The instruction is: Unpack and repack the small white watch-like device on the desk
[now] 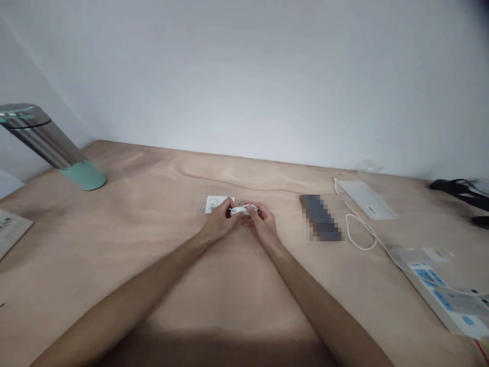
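White item | pinched by left hand and right hand | packet: print (too small) unreadable

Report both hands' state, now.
Left hand: closed, fingertips gripping one end of a small white elongated object, perhaps plastic.
Right hand: closed, holding the same object's other end, thumb on top.

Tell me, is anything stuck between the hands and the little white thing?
Nothing visible is: the left hand and right hand both hold the small white item. The white packet lies beyond the left hand.
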Available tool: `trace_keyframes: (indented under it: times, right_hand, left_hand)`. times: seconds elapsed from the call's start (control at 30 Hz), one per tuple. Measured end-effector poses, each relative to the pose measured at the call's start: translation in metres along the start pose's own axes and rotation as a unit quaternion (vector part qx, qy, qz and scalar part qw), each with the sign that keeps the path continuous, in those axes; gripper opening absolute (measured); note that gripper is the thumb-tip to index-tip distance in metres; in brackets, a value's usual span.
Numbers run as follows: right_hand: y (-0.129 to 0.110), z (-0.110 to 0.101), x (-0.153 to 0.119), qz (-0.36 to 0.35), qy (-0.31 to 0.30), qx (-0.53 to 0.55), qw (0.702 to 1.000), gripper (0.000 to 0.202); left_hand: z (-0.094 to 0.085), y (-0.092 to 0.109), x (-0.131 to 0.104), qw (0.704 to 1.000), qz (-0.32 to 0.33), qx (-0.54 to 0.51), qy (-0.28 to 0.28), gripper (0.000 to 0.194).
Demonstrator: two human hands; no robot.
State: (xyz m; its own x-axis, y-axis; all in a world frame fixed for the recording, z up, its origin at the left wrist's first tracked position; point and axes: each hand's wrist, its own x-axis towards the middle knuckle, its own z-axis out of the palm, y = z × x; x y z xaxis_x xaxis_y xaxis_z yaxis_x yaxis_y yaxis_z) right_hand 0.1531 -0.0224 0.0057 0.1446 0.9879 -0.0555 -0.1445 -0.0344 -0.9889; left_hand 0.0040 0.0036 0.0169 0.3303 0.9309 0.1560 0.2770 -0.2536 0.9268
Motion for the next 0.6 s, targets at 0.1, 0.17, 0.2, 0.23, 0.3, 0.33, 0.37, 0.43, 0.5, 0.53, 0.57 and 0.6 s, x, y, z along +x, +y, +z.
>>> trace_keyframes:
  times: [0.1,0.17,0.2,0.23,0.3,0.33,0.37,0.43,0.5,0.53,0.57,0.6]
  right_hand:
    - [0.003,0.007,0.003,0.014,0.015,-0.031,0.999,0.049]
    - [0.005,0.013,0.006,0.01,0.028,-0.051,0.998,0.045]
    - [0.007,0.016,0.008,0.005,0.036,-0.059,0.998,0.042]
    - [0.008,0.019,0.01,-0.006,0.048,-0.066,0.997,0.04]
    - [0.009,0.024,0.012,-0.037,0.075,-0.079,0.993,0.034]
    - [0.009,0.026,0.013,-0.054,0.086,-0.085,0.991,0.032]
    - [0.009,0.028,0.014,-0.068,0.096,-0.088,0.989,0.032]
    - [0.009,0.029,0.014,-0.076,0.114,-0.078,0.988,0.036]
    - [0.008,0.029,0.013,-0.067,0.136,-0.053,0.987,0.043]
    - [0.008,0.029,0.013,-0.062,0.148,-0.037,0.986,0.046]
    - [0.008,0.029,0.013,-0.058,0.158,-0.023,0.985,0.047]
    - [0.008,0.028,0.014,-0.056,0.166,-0.01,0.984,0.049]
  left_hand:
    - [0.0,0.002,-0.001,1.0,-0.003,0.005,-0.002,0.025]
    - [0.001,0.002,-0.001,1.0,0.004,0.005,0.001,0.027]
    - [0.001,0.001,0.0,1.0,0.005,0.002,0.005,0.028]
    - [0.001,0.0,0.001,1.0,0.003,-0.001,0.009,0.029]
    - [0.002,-0.001,0.002,1.0,-0.007,-0.003,0.022,0.031]
    - [0.002,-0.002,0.003,1.0,-0.013,-0.002,0.025,0.032]
    - [0.002,-0.002,0.003,1.0,-0.016,0.0,0.023,0.032]
    - [0.003,-0.001,0.002,1.0,-0.013,0.002,0.0,0.033]
    - [0.005,0.0,0.0,0.999,0.004,0.009,-0.031,0.033]
    - [0.005,0.0,-0.001,0.999,0.011,0.021,-0.042,0.034]
    - [0.005,0.001,-0.003,0.998,0.016,0.041,-0.054,0.034]
    - [0.006,0.002,-0.004,0.996,0.019,0.066,-0.064,0.034]
